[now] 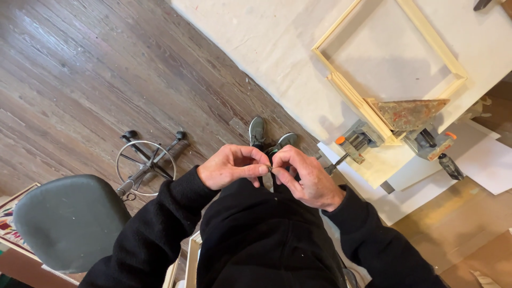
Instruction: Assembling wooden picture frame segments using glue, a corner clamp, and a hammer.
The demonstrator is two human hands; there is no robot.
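Observation:
My left hand (230, 166) and my right hand (305, 176) meet in front of my black jumper, fingertips pinched together on a tiny metal piece (270, 168), too small to identify. Both sleeves are black. To the right, on a white worktable (277, 42), lies a pale wooden frame (368, 106). A rusty metal triangle (408, 113) sits on its near corner, held there by two orange-tipped clamps (353, 143) (433, 143).
A grey stool (69, 221) with a metal foot ring (146, 161) stands at the left on dark wood flooring. My shoes (269, 137) show below my hands. White boards (480, 160) stick out under the table's edge at the right.

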